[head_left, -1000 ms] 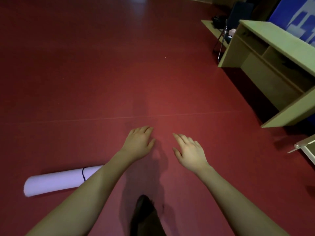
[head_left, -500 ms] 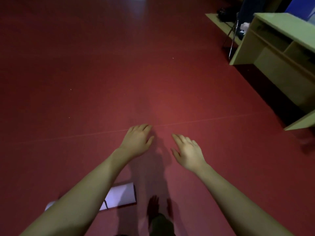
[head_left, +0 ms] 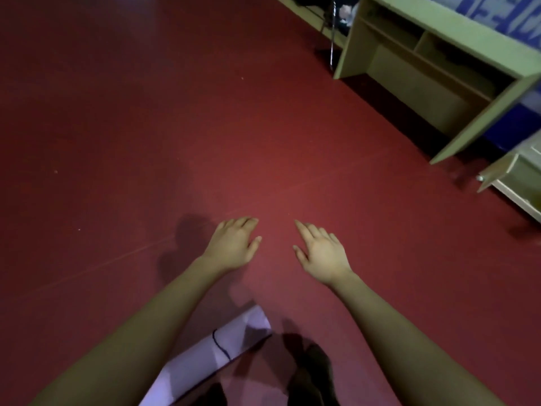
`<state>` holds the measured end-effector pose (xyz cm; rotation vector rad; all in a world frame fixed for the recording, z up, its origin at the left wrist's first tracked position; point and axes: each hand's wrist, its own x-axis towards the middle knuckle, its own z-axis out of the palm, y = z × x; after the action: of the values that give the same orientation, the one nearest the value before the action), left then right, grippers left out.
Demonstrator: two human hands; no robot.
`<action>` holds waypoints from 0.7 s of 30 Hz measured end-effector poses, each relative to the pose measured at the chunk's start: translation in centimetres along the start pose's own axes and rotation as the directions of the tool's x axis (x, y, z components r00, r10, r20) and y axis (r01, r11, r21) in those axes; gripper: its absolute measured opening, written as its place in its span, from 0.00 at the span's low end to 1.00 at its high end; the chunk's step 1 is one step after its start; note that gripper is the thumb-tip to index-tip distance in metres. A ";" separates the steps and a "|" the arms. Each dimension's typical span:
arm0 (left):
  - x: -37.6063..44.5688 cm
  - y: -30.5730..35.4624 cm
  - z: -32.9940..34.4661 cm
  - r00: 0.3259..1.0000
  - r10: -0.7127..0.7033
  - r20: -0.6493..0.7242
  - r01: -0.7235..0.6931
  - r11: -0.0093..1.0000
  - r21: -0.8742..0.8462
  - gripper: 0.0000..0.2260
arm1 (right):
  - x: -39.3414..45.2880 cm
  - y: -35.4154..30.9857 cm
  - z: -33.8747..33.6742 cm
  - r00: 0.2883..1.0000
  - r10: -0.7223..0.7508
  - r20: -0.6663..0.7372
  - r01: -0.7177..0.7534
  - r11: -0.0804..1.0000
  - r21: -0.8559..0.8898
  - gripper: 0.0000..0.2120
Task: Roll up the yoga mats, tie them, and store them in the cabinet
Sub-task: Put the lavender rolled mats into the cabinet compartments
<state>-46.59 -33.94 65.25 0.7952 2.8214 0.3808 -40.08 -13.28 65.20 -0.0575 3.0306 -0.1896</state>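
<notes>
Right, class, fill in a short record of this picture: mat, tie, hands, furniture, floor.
mat: rolled mat lying on the floor, near the feet, partly hidden by the left arm
tie: dark cord round it
left hand: open, empty
right hand: open, empty
furniture: desk at right; cabinet door ajar
floor: red

One rolled mat [head_left: 205, 356], one desk [head_left: 439, 51], one cabinet [head_left: 524, 177], two hands: left hand [head_left: 234, 244], right hand [head_left: 323, 253].

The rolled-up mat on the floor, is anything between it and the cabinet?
Nothing visible blocks it. The rolled mat lies below the arms; only bare red floor stretches to the cabinet with its open door at right.
</notes>
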 end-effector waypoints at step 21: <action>-7.0 -14.5 32.8 0.979 0.075 0.190 -0.069 0.997 -0.041 0.28 | -2.7 -3.5 33.9 0.969 -0.064 0.238 0.100 0.984 -0.145 0.32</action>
<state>-39.72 -43.22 30.59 0.8790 2.6069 0.3419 -33.64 -20.76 32.43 -0.2033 2.8037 0.0462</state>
